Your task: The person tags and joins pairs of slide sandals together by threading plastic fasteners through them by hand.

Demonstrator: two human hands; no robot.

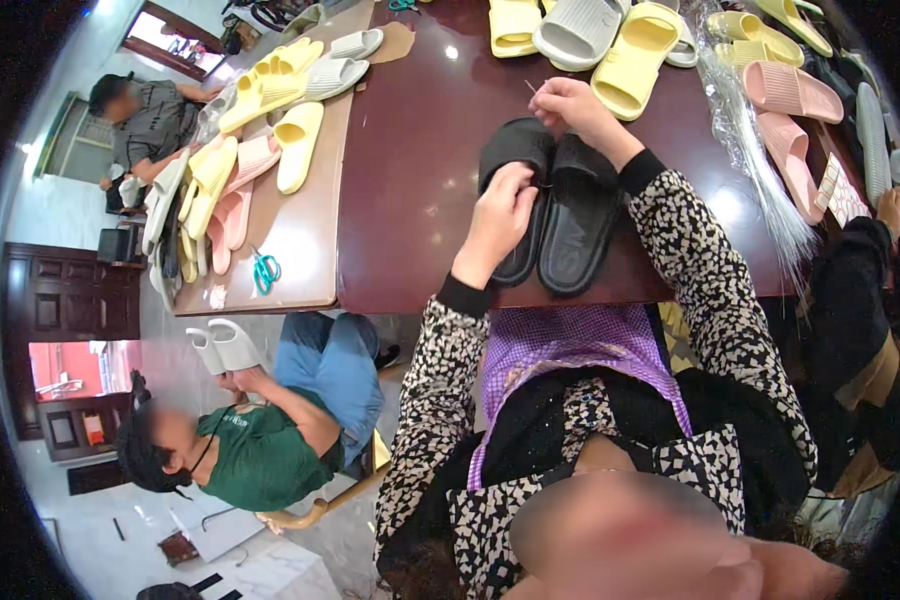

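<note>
A pair of black slippers lies side by side on the dark red table in front of me, straps toward the far side: a left slipper [516,265] and a right slipper [580,235]. My left hand [500,222] is closed on the strap of the left one, its fingertips at the inner edge between the two. Above the far end of the straps, my right hand [576,108] is closed in a pinch. A thin strand sticks out from its fingertips; whether it runs down to the slippers I cannot tell.
Yellow and grey slippers [635,60] lie beyond my hands. To the right are a bundle of clear thin strands [760,165] and pink slippers [790,92]. Teal scissors [265,271] and more slippers [298,148] lie on the left table. People sit on both sides.
</note>
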